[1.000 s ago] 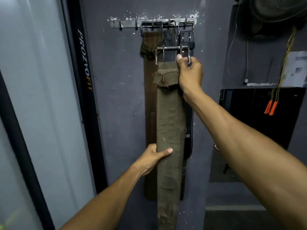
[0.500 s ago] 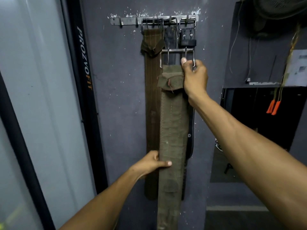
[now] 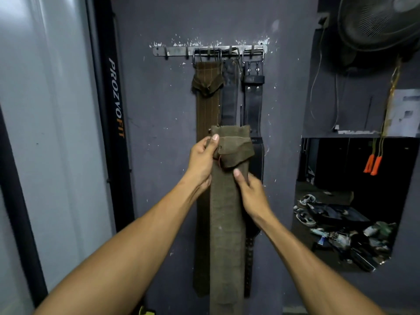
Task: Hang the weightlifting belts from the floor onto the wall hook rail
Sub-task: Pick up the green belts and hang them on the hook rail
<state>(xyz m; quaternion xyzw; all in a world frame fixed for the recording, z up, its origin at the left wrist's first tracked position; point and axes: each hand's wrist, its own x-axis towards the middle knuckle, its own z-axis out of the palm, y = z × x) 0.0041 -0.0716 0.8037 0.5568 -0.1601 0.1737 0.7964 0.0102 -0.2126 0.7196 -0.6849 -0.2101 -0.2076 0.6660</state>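
Observation:
A metal hook rail (image 3: 175, 51) is fixed high on the grey wall. Three belts hang from it: a brown striped one (image 3: 205, 105), a dark one (image 3: 230, 94) and a black leather one (image 3: 253, 103). I hold an olive canvas belt (image 3: 226, 223) upright in front of them, well below the rail. My left hand (image 3: 202, 160) grips its upper left edge beside the folded flap. My right hand (image 3: 250, 192) grips its right edge just under the flap. The belt's buckle is hidden behind its top.
A black upright post (image 3: 113, 110) with lettering stands left of the wall, beside a pale panel. A fan (image 3: 381, 21) hangs at the upper right. A dark opening at the right shows shoes and clutter (image 3: 341, 233) on the floor, with orange handles (image 3: 372, 164) dangling.
The olive belt has come down from near the rail. My right hand left the buckle and now grips lower on the belt; my left hand moved up to its top.

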